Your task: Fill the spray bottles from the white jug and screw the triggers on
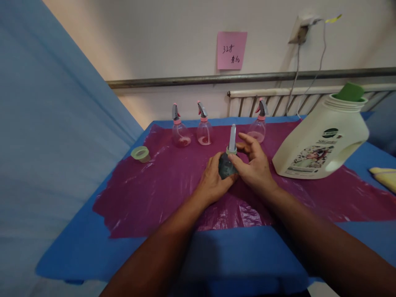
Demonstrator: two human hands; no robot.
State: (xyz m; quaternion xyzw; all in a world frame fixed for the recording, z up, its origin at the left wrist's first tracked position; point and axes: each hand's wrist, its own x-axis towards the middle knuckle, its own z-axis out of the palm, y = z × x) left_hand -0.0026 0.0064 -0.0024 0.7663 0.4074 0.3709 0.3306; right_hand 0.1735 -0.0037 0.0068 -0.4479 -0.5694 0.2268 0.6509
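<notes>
A dark green spray bottle (225,168) with a pale green collar and a grey trigger head stands upright in front of me. My left hand (213,179) wraps round its body, the fingers on the left side and the thumb across the near side. At the collar is my right hand (255,165), its thumb on the near side and fingers behind, the index finger raised off. Beyond are three clear spray bottles with pink collars: one at the left (182,135), another beside it (204,131), and a third (257,128) behind my right hand. Each has some liquid in the bottom.
A large cream jug (312,140) with a green scoop or cup in its mouth (351,91) stands to the right. A small pale green cup (140,153) sits at the left. Purple plastic sheeting (161,194) covers part of the blue table (74,247). A yellow cloth (385,178) lies far right.
</notes>
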